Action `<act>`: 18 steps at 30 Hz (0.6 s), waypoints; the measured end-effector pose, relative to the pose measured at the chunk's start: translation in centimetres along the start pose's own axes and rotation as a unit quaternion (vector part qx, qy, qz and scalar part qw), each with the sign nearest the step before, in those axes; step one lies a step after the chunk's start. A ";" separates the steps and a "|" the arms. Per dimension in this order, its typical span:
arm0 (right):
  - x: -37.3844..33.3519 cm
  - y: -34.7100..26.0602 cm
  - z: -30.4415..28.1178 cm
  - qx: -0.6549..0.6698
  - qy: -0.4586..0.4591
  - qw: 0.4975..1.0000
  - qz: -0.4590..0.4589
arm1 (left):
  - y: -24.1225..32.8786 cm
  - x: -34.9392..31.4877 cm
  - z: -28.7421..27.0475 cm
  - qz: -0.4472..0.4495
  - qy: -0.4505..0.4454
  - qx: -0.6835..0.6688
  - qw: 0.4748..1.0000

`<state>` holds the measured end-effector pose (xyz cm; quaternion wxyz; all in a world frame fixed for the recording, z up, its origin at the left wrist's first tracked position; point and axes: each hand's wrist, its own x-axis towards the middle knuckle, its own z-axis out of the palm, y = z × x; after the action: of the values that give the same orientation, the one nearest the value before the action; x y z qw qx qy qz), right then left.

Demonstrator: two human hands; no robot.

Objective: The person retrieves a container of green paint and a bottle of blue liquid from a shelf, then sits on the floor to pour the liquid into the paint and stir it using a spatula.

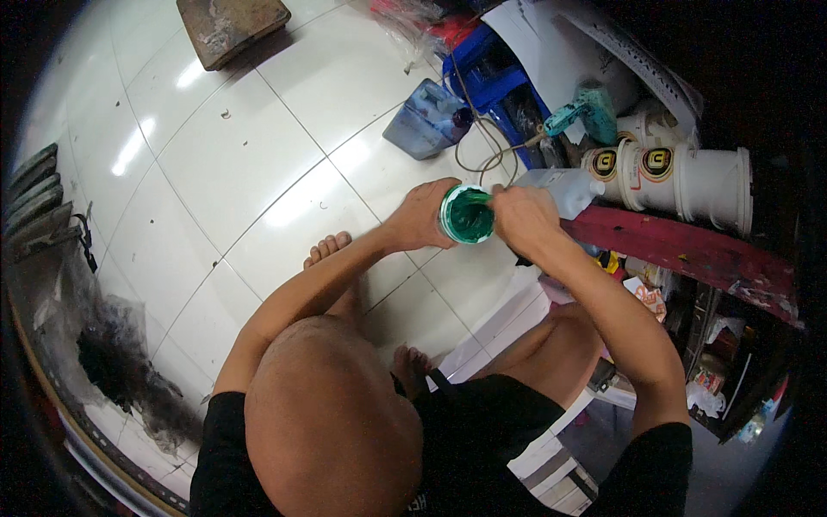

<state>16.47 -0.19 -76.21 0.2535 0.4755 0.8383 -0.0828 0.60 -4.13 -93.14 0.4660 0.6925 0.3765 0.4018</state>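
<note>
My left hand (pixel 424 215) is wrapped round the side of a small white tub (pixel 445 226) and holds it above the tiled floor, its mouth facing up. Thick green paint (pixel 469 224) coats the inside of the tub. At the right side of the rim, my right hand (pixel 525 220) is closed with its fingers pinched together. A thin green-smeared stirring stick (pixel 482 200) reaches from those fingers into the tub. The end of the stick in the paint cannot be made out.
Beyond the tub stands a blue-stained plastic container (pixel 422 121). To the right are a translucent jug (pixel 564 189), white buckets (pixel 715 185), a paint-smeared turquoise corded tool (pixel 590 114) and a dark red board (pixel 689 250). A brown slab-like object (pixel 233 30) lies on the floor (pixel 284 129).
</note>
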 end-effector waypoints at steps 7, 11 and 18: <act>-0.6 -0.2 1.0 0.007 -0.031 0.999 0.019 | 0.5 0.1 -0.4 -0.046 -0.055 -0.007 0.997; -2.3 -3.5 1.2 -0.025 -0.108 0.991 -0.070 | -0.3 -0.1 -0.1 0.011 -0.025 0.010 1.000; -2.3 -3.4 1.0 -0.035 -0.151 0.984 -0.091 | 0.0 0.1 -0.1 0.014 -0.004 -0.006 1.000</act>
<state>14.92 -4.08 -76.28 0.3849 0.3700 0.8328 -0.1464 0.57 -3.97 -93.11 0.4661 0.6963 0.3624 0.4082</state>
